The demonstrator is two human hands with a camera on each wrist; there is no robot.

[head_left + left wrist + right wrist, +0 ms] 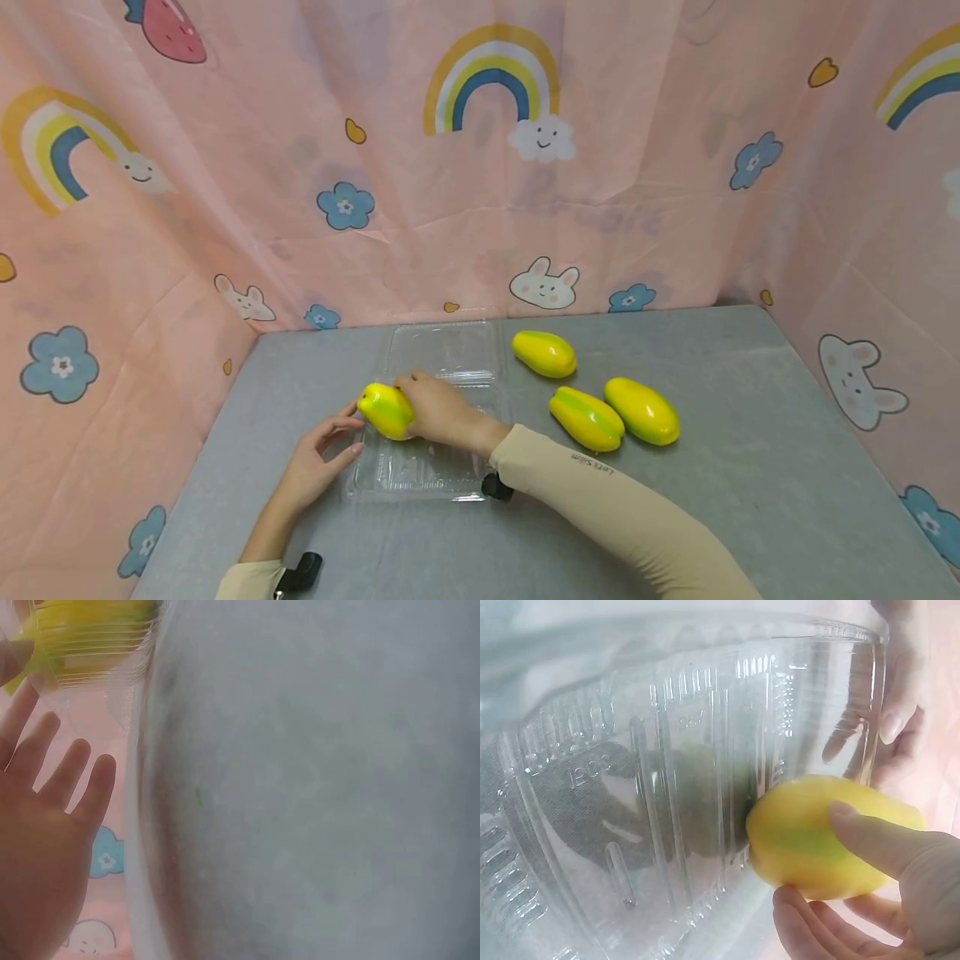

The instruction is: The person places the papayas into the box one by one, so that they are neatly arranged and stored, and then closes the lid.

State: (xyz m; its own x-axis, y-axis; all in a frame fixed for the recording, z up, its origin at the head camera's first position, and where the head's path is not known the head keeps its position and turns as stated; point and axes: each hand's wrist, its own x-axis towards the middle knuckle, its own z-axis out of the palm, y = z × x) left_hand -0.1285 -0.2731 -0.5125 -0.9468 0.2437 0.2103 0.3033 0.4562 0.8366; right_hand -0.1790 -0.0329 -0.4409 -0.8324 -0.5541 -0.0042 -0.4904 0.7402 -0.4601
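My right hand (442,410) grips a glossy yellow papaya (386,412) with green streaks, its thumb on one side and fingers on the other. In the right wrist view this papaya (817,836) is inside the clear plastic box (697,712), over the ribbed bottom near one wall. At the left side of the box (420,475) is my left hand (318,458), its fingers spread and fingertips right by the rim. The left wrist view has the left hand (45,810) with extended fingers, and the papaya (90,637) seen through the ribbed plastic wall.
Right of the box on the grey table (750,517) lie three more papayas: one at the back (544,354), one in front (587,418) and one beside it (642,411). The box's open lid (442,348) lies toward the pink curtain (645,167).
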